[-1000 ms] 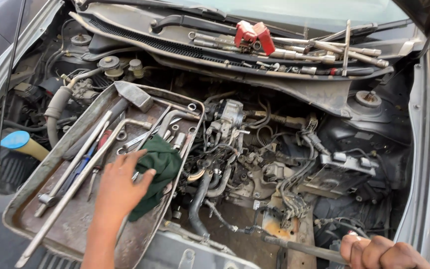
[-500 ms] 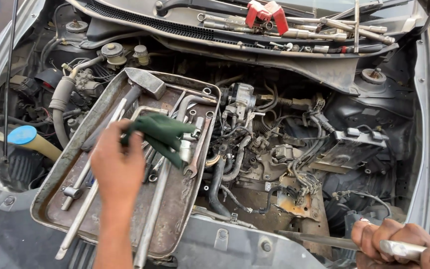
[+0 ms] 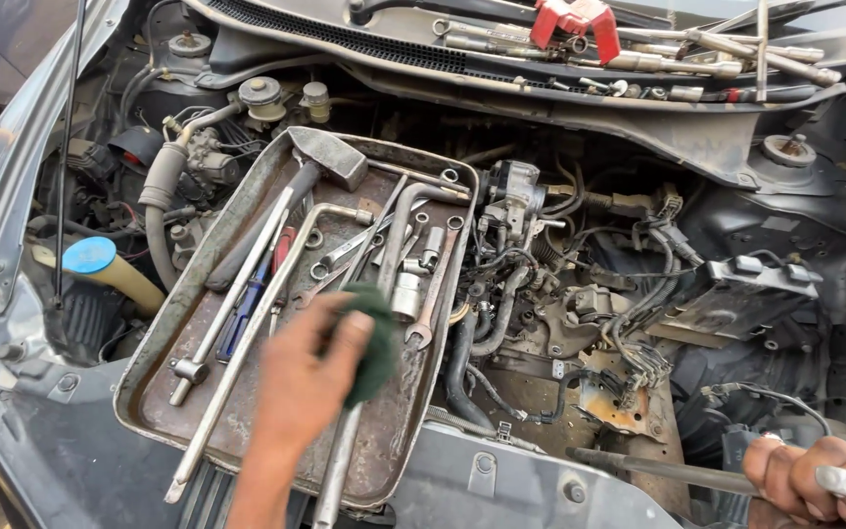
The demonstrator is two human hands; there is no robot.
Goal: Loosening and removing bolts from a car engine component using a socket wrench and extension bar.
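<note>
Left hand (image 3: 307, 377) clamped on a dark green rag (image 3: 376, 343), bunched, soft cloth, thumb pressed on top. Rag sits over the middle of the rusty metal tool tray (image 3: 198, 443), which rests on the engine bay. In the tray: hammer (image 3: 320, 157) at the far end, long steel bars, wrenches, sockets (image 3: 406, 293) just beside the rag. Blue cap (image 3: 88, 255) left of the tray; hoses and wiring right of it. Right hand (image 3: 820, 478), well right of the tray, is closed around a long metal rod (image 3: 663, 470). Everything oily, dusty.
</note>
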